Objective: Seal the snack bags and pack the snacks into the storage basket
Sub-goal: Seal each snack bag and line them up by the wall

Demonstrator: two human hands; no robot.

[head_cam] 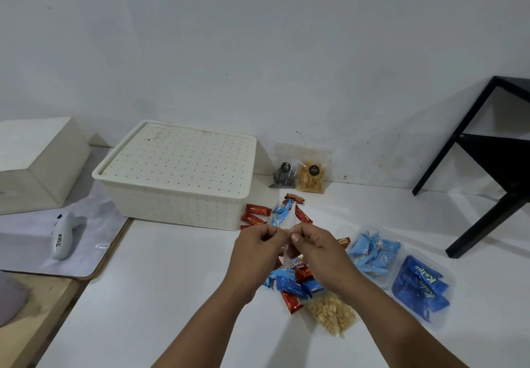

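My left hand [259, 241] and my right hand [311, 241] meet above the white table and pinch the top edge of a clear snack bag [295, 280] that hangs between them, filled with red and blue wrapped candies. Behind the hands lie loose red and blue candies [275, 212]. A clear bag of peanuts [331, 314] lies just right of my right forearm. The cream perforated storage basket [177, 175] stands at the back left with its lid on.
Two clear bags of blue packets [372, 253] [420, 287] lie at the right. Two small bags [311, 176] lean on the wall. A black stand [487, 184] is at far right. A grey handheld device [64, 237] lies on a mat at left, near a cream box [37, 163].
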